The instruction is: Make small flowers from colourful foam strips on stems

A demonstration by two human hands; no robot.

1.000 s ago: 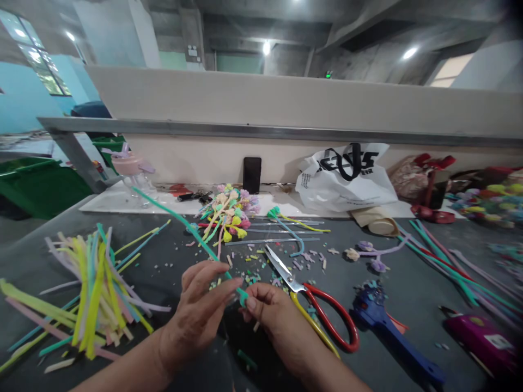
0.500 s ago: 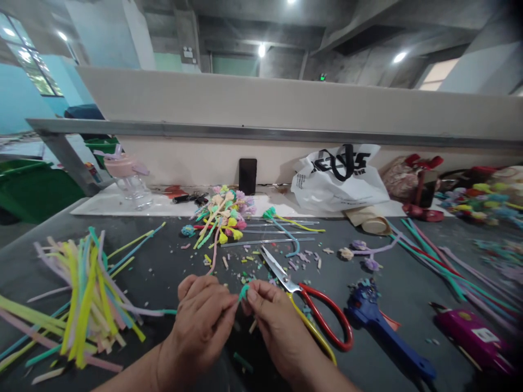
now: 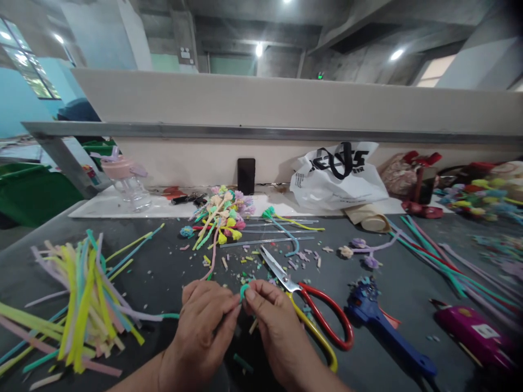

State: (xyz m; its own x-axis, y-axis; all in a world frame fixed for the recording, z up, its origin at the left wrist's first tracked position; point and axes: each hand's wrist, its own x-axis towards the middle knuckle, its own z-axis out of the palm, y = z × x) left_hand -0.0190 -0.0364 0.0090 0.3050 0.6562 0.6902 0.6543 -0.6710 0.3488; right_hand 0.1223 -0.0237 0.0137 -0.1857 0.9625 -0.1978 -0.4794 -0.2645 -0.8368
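item: one soft fuzzy teal-green craft strip [image 3: 244, 291], curled small at its visible end, raised between the hands above the near middle of the dark grey table [image 3: 163, 261].
left hand [image 3: 208, 316]: fingers bunched, pinching the strip just beside the curl, likely to steady it.
right hand [image 3: 273, 310]: thumb and forefinger gripping the curl, apparently so it cannot spring loose.
scissors with red and yellow handles [image 3: 288, 282]: lying open just beyond the right hand, handles turned toward the person, presumably for easy reach.
loose pile of pastel and yellow fuzzy strips [image 3: 84, 310]: left side, probably as ready stock.
heap of multicoloured fuzzy flowers on stems [image 3: 223, 212]: beyond the hands, seemingly out of the working spot.
black upright phone [image 3: 245, 175]: propped at the back against the pale panel [image 3: 196, 163].
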